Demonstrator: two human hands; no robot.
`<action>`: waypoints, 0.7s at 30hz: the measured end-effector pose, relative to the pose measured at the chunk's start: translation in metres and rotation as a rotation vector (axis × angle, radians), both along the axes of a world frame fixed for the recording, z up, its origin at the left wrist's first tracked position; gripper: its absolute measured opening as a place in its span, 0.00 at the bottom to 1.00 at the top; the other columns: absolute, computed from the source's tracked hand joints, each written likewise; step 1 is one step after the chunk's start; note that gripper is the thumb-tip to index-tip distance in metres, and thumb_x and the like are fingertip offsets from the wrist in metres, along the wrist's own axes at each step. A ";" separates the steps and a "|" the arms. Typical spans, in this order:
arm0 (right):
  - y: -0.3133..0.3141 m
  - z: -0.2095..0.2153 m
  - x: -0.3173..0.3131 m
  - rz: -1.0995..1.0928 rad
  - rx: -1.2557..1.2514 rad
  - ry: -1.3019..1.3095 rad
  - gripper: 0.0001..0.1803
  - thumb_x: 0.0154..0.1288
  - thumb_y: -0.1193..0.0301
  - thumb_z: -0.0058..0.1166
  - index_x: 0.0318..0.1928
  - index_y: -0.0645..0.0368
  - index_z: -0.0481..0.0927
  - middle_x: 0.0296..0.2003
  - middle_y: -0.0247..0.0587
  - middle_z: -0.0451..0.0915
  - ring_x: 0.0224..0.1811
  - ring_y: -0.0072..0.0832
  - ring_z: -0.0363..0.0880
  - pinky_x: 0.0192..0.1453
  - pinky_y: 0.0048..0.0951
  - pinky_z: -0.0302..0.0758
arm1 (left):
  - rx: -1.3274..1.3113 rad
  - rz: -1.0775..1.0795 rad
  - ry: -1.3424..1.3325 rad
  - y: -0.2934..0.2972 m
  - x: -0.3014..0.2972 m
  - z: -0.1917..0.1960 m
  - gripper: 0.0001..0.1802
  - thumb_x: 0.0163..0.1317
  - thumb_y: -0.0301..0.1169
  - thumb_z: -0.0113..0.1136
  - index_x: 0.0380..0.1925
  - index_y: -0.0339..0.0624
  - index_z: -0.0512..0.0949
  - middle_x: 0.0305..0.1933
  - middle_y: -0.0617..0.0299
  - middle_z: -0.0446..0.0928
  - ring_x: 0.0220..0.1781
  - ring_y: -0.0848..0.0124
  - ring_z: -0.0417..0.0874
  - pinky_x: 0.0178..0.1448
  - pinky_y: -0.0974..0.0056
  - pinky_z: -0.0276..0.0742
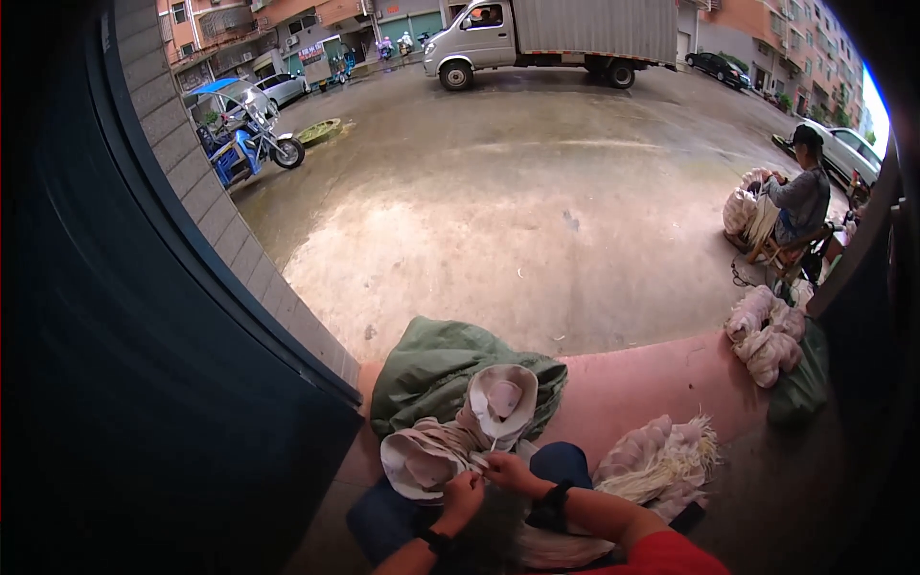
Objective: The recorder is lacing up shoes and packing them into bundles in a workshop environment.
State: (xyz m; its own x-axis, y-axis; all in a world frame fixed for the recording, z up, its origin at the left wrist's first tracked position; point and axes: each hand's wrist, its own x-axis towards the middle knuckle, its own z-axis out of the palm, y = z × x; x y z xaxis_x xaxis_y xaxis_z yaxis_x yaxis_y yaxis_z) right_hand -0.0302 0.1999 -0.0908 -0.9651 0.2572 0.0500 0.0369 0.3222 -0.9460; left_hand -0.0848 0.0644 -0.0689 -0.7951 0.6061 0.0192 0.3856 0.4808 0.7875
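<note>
red sleeve (669, 554), black wristbands (554, 496), blue trousers (381, 520)

Two soft, pale pink and off-white fabric bundles with round, cup-like open ends are lying side by side just beyond the hands. The left-hand bundle, a creased pale fabric roll with a broad whitish rim (391, 458), is sitting nearer and lower, its mouth facing upward and showing a flat pinkish inside. The right-hand bundle, a similar pale roll with an off-white rim (476, 391), is resting farther forward, its mouth also opening upward around a pinkish base. Their gathered, wrinkled sides are meeting between them. A thin white strip (494, 445) is standing up beside the right hand (508, 472), near the left hand (465, 496).
</note>
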 end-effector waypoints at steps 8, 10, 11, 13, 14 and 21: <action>-0.005 0.003 -0.003 0.118 -0.027 -0.133 0.10 0.53 0.67 0.49 0.31 0.60 0.66 0.23 0.50 0.72 0.28 0.45 0.73 0.31 0.37 0.68 | -0.016 0.042 -0.154 -0.010 -0.005 0.002 0.09 0.50 0.31 0.55 0.27 0.37 0.74 0.23 0.49 0.75 0.27 0.58 0.78 0.30 0.61 0.71; 0.006 -0.004 -0.002 0.085 0.042 -0.138 0.11 0.52 0.67 0.50 0.30 0.60 0.66 0.21 0.50 0.71 0.26 0.44 0.73 0.29 0.38 0.67 | 0.057 -0.005 -0.264 -0.006 -0.008 -0.013 0.14 0.55 0.36 0.53 0.34 0.36 0.74 0.25 0.54 0.76 0.27 0.66 0.78 0.31 0.65 0.71; 0.010 -0.022 0.001 0.094 -0.025 -0.153 0.11 0.51 0.67 0.51 0.31 0.59 0.66 0.20 0.49 0.71 0.25 0.44 0.73 0.28 0.38 0.67 | 0.067 0.018 -0.245 -0.003 -0.013 -0.023 0.14 0.55 0.36 0.53 0.34 0.36 0.74 0.25 0.54 0.76 0.27 0.66 0.78 0.31 0.65 0.71; 0.007 -0.027 0.007 0.097 -0.064 -0.143 0.12 0.51 0.66 0.51 0.31 0.59 0.67 0.21 0.49 0.71 0.25 0.45 0.73 0.28 0.38 0.67 | 0.164 -0.005 -0.774 -0.002 -0.013 -0.016 0.14 0.58 0.38 0.49 0.35 0.37 0.73 0.24 0.62 0.75 0.25 0.73 0.74 0.29 0.69 0.69; 0.006 -0.030 0.003 0.116 -0.059 -0.136 0.12 0.51 0.66 0.51 0.31 0.59 0.67 0.21 0.49 0.71 0.25 0.45 0.73 0.28 0.38 0.67 | 0.046 -0.069 -0.865 -0.006 -0.019 -0.011 0.15 0.60 0.39 0.46 0.32 0.38 0.74 0.22 0.68 0.72 0.22 0.78 0.70 0.25 0.73 0.64; 0.004 -0.027 0.003 0.163 0.150 -0.176 0.05 0.52 0.73 0.50 0.29 0.61 0.71 0.22 0.37 0.73 0.27 0.21 0.71 0.33 0.28 0.69 | -0.090 -0.165 -0.789 -0.009 -0.021 -0.003 0.15 0.59 0.41 0.47 0.27 0.40 0.74 0.19 0.69 0.71 0.17 0.80 0.66 0.20 0.74 0.59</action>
State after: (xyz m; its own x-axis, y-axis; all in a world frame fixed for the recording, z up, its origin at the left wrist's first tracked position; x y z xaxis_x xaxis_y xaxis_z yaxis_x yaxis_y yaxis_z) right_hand -0.0269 0.2039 -0.1177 -0.9904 0.0998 -0.0960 0.1321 0.4729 -0.8712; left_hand -0.1054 0.0549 -0.0723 -0.4547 0.6891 -0.5643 -0.1960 0.5406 0.8181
